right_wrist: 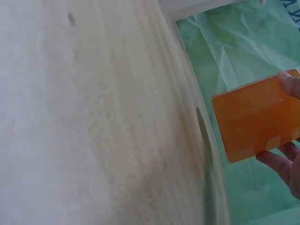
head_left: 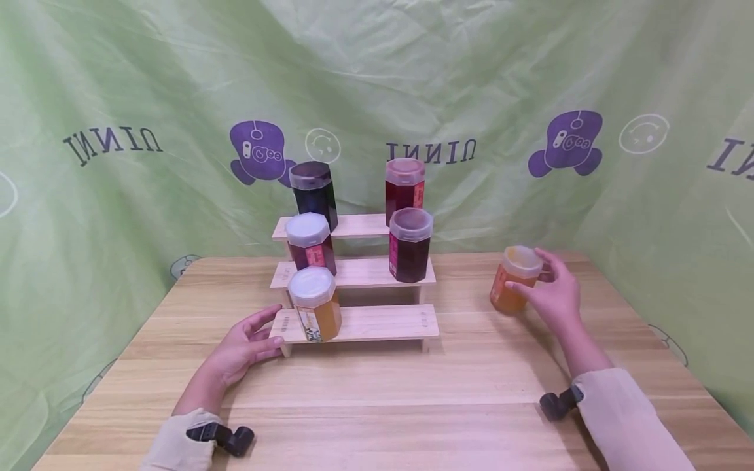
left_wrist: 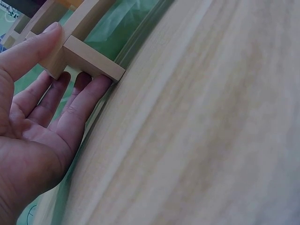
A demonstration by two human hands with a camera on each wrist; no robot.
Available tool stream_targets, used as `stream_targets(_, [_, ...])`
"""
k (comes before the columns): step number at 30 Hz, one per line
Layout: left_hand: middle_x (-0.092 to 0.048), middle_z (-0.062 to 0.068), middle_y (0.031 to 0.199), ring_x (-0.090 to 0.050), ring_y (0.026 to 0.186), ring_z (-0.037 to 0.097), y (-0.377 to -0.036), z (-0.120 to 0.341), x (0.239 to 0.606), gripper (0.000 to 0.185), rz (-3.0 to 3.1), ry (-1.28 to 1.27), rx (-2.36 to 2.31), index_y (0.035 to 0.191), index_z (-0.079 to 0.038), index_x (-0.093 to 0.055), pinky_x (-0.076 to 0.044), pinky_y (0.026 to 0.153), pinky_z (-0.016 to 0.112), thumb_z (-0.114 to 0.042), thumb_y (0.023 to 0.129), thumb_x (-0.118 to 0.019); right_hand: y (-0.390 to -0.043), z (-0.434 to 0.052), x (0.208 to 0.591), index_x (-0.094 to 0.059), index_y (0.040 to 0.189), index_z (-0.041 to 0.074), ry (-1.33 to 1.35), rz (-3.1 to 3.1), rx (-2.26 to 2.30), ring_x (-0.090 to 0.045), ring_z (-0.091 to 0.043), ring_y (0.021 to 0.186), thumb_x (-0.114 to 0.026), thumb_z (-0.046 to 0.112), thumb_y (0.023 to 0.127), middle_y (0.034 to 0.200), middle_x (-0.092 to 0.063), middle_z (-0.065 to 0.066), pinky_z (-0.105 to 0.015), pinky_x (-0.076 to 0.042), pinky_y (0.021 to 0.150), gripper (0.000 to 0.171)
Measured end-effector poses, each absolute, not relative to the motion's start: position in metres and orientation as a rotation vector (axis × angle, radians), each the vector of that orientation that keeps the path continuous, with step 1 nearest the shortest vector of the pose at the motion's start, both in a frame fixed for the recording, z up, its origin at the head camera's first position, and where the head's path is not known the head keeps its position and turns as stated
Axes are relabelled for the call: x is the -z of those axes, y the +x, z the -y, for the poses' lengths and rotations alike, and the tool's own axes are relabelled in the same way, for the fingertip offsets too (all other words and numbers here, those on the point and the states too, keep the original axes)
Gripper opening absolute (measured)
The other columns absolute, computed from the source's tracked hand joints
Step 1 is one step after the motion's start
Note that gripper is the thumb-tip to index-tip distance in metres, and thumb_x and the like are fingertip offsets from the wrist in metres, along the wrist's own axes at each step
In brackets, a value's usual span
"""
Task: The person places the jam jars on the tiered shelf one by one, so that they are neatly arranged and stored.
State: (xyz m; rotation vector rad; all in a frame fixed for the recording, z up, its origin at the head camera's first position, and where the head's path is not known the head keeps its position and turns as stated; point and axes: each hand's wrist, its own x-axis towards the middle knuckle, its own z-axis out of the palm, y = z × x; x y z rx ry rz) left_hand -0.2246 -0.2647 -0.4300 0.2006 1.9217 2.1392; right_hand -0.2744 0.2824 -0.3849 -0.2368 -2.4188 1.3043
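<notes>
In the head view my right hand (head_left: 556, 297) grips an orange jar (head_left: 511, 294) with a whitish lid, slightly tilted, at the right of the table. The right wrist view shows the orange jar (right_wrist: 255, 119) lifted off the tabletop between thumb and fingers. My left hand (head_left: 244, 350) holds the left end of the bottom step of a tiered wooden rack (head_left: 383, 322). Up close in the left wrist view, its thumb and fingers lie around the wooden end (left_wrist: 93, 58). On that bottom step, at left, stands a yellow-orange jar (head_left: 318, 311).
The middle step carries a dark red jar (head_left: 312, 252) at left and a dark purple jar (head_left: 410, 252) at right. On the top step stand a near-black jar (head_left: 315, 196) and a red jar (head_left: 403, 190). A green printed curtain (head_left: 471, 78) hangs behind the wooden table (head_left: 383, 405).
</notes>
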Motion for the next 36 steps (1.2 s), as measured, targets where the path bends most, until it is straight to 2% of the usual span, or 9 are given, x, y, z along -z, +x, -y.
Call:
stream_targets(5, [-0.028, 0.021, 0.135, -0.055, 0.103, 0.022, -0.224, 0.265, 0.43, 0.075, -1.93, 0.204, -2.129, 0.139, -0.004, -0.021, -0.047, 0.085, 0.044, 0.005, 0.077, -0.062, -0.268, -0.277, 0.383, -0.032, 0.137, 0.022, -0.223, 2.435, -1.301, -0.048, -0.024, 0.103, -0.079, 0.043, 0.057, 0.125, -0.048, -0.01, -0.029, -0.051, 0.075, 0.095])
stream_targets(13, [-0.029, 0.019, 0.135, -0.055, 0.102, 0.022, -0.225, 0.265, 0.43, 0.075, -1.923, 0.202, -2.138, 0.139, -0.004, -0.022, -0.047, 0.085, 0.044, 0.006, 0.076, -0.061, -0.257, -0.265, 0.38, -0.035, 0.135, 0.02, -0.168, 2.423, -1.291, -0.048, -0.026, 0.102, -0.079, 0.039, 0.059, 0.121, -0.05, -0.011, -0.019, -0.049, 0.066, 0.09])
stream_targets(18, [-0.026, 0.02, 0.136, -0.055, 0.102, 0.022, -0.225, 0.265, 0.43, 0.075, -1.914, 0.208, -2.144, 0.139, -0.003, -0.021, -0.047, 0.085, 0.045, 0.007, 0.077, -0.06, -0.253, -0.26, 0.38, -0.036, 0.135, 0.019, -0.126, 2.423, -1.279, -0.049, -0.026, 0.1, -0.08, 0.039, 0.058, 0.12, -0.051, -0.012, -0.017, -0.049, 0.062, 0.09])
stream_targets(24, [-0.019, 0.02, 0.14, -0.055, 0.101, 0.021, -0.224, 0.265, 0.43, 0.075, -1.908, 0.215, -2.142, 0.139, -0.003, -0.019, -0.048, 0.085, 0.044, 0.008, 0.077, -0.06, -0.248, -0.255, 0.379, -0.037, 0.134, 0.021, -0.106, 2.429, -1.281, -0.049, -0.025, 0.1, -0.08, 0.039, 0.057, 0.118, -0.052, -0.01, -0.021, -0.048, 0.063, 0.09])
stream_targets(32, [-0.02, 0.021, 0.139, -0.055, 0.102, 0.021, -0.224, 0.265, 0.43, 0.076, -1.917, 0.217, -2.132, 0.139, -0.002, -0.018, -0.047, 0.085, 0.044, 0.008, 0.077, -0.06, -0.237, -0.247, 0.374, -0.039, 0.133, 0.019, -0.051, 2.409, -1.253, -0.05, -0.023, 0.096, -0.08, 0.037, 0.058, 0.115, -0.054, -0.009, -0.018, -0.047, 0.058, 0.088])
stream_targets(36, [-0.021, 0.021, 0.139, -0.055, 0.102, 0.021, -0.225, 0.265, 0.43, 0.076, -1.918, 0.219, -2.13, 0.139, -0.002, -0.018, -0.047, 0.086, 0.044, 0.007, 0.077, -0.06, -0.233, -0.243, 0.373, -0.041, 0.132, 0.019, -0.035, 2.394, -1.24, -0.05, -0.02, 0.093, -0.081, 0.035, 0.057, 0.112, -0.055, -0.008, -0.018, -0.047, 0.061, 0.086])
